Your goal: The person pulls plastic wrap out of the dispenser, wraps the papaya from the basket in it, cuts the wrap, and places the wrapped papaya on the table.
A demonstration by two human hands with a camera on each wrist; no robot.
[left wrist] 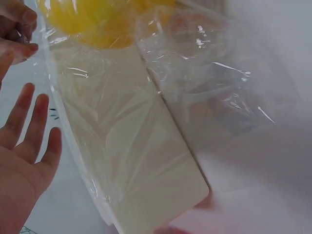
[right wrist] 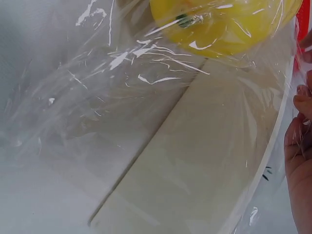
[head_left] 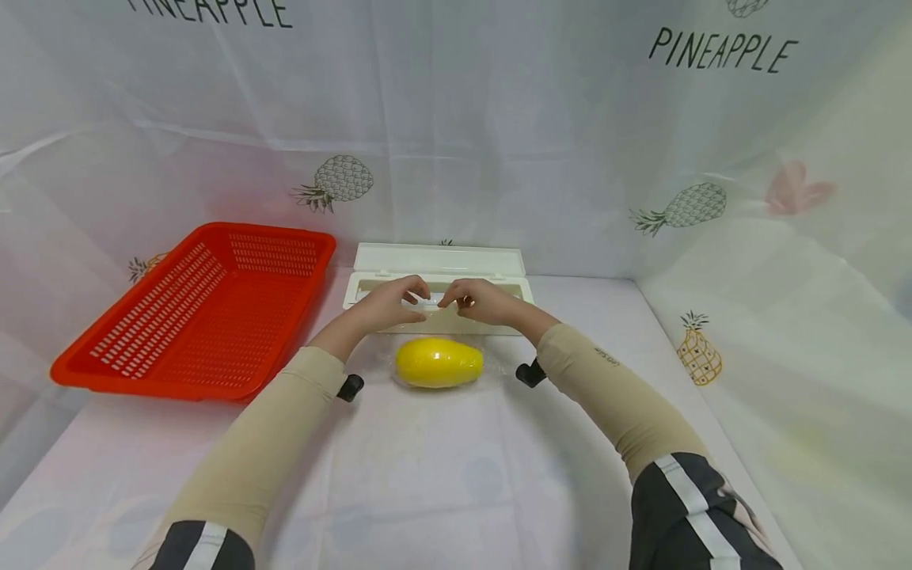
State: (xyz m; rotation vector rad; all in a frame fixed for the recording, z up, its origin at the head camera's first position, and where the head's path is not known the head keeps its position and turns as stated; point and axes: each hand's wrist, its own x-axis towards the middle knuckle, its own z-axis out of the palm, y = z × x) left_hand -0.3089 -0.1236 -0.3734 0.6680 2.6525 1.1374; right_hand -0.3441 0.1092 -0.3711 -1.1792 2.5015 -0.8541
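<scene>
A yellow, elongated, fruit-like object (head_left: 438, 362) lies on the table with clear plastic film (left wrist: 214, 73) around it. Just beyond it stands a long off-white dispenser box (head_left: 470, 323) with its lid (head_left: 439, 259) raised. My left hand (head_left: 388, 305) hovers over the box, thumb and fingers apart. Some of its fingers (left wrist: 36, 124) are spread straight in the left wrist view. Facing it, my right hand (head_left: 484, 302) pinches the film at the fingertips. Glossy creases of film (right wrist: 146, 63) cross the right wrist view.
A red perforated plastic basket (head_left: 264, 317) stands on the left of the table. A white sheet printed with pineapples (head_left: 456, 158) hangs behind and along the sides. The table has a pale cover (head_left: 399, 491).
</scene>
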